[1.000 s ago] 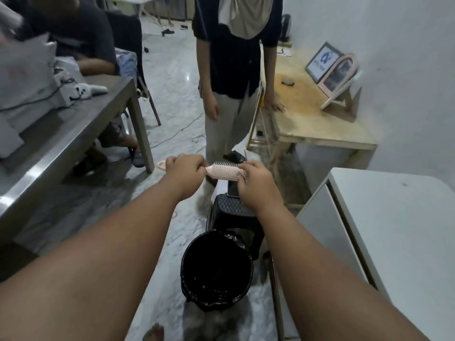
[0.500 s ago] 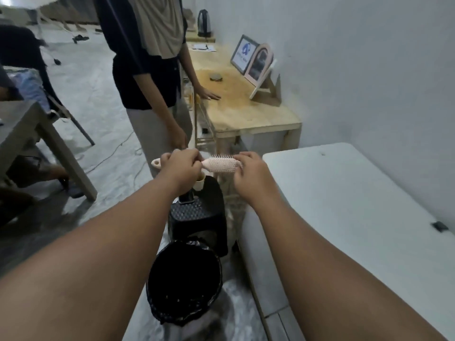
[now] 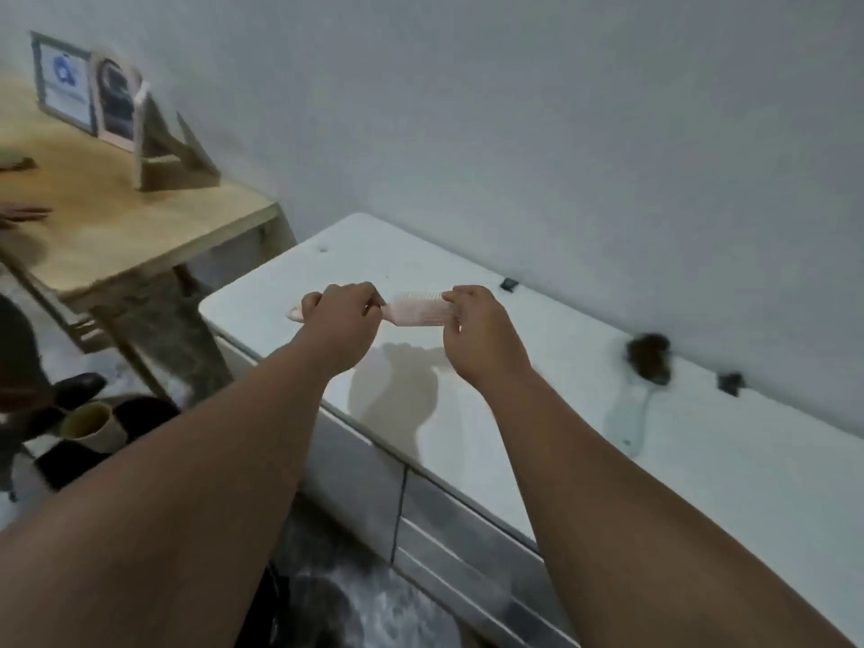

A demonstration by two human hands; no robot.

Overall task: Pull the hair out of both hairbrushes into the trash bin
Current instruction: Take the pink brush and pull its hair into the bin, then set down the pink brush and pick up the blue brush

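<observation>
Left hand (image 3: 339, 320) fingers grasp the handle of the pink hairbrush (image 3: 418, 311); right hand (image 3: 477, 327) fingers pinch its head, bristles seemingly hair-free. Well right of the fingers, the clear hairbrush (image 3: 643, 381) on the white desk (image 3: 701, 460) still carries hair, so roughly half remains.

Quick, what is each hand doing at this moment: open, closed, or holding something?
Left hand: closed around the handle of the pink hairbrush.
Right hand: fingers closed on the bristle end of the same brush.

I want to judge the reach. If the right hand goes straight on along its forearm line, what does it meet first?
Probably the pink brush that the right hand already pinches. Past it the way looks free to the wall; depth is unclear.
</observation>
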